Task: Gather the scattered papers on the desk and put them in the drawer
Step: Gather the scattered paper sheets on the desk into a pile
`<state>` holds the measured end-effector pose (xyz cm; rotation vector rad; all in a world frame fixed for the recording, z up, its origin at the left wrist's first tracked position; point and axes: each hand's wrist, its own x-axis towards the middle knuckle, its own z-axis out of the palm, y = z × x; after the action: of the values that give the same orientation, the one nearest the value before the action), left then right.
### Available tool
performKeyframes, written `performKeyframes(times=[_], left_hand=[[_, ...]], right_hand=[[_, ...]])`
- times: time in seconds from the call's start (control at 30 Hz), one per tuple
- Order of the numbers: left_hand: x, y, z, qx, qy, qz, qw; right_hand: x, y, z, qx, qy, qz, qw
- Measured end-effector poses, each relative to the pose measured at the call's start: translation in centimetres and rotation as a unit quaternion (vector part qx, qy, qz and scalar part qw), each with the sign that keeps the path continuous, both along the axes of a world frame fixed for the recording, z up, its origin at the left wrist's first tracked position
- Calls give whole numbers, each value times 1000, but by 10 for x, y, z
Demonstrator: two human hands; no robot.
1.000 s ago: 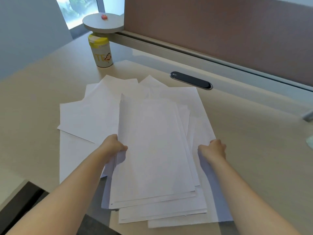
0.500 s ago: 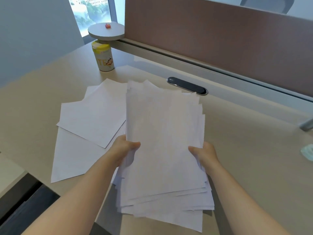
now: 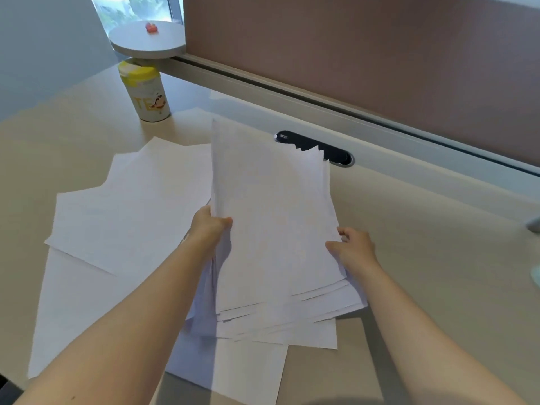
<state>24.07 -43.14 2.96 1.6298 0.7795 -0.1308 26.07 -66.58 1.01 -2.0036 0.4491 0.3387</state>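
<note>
Nearest: two bare forearms enter from the bottom edge. Left hand (image 3: 209, 226) pinches the left edge of a stack of papers (image 3: 271, 229), thumb on top, fingers hidden beneath. Right hand (image 3: 355, 248) holds the stack's right edge, thumb on the top sheet, fingers curled behind; grip closed on the paper. The stack is raised and tilted, far end up; its near edges are fanned and uneven. Exact sheet count cannot be told; several staggered edges show at the bottom.

Under and left of the stack: loose sheets (image 3: 128, 211) lie flat on the beige surface (image 3: 423, 258), overlapping. At least three separate sheets visible, one reaching to the near edge below the stack.

Farther: one dark oval cable port (image 3: 336, 152), partly hidden by the stack's top corner. One white canister with a yellow lid (image 3: 146, 92) at far left. One round grey shelf (image 3: 147, 39) above it, carrying one small red object (image 3: 151, 27). One brown partition panel (image 3: 365, 54) along the back.
</note>
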Motion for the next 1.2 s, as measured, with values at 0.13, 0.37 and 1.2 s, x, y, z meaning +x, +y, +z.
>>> performKeyframes(times=[0.13, 0.37, 1.2], left_hand=[[16, -1, -15, 15, 39, -56, 998], [11, -26, 18, -136, 30, -65, 988], [-23, 218, 16, 133, 75, 42, 987]], right_hand=[[13, 4, 11, 54, 27, -31, 998], [20, -5, 15, 5, 27, -54, 998], [1, 231, 25, 185, 116, 72, 973]])
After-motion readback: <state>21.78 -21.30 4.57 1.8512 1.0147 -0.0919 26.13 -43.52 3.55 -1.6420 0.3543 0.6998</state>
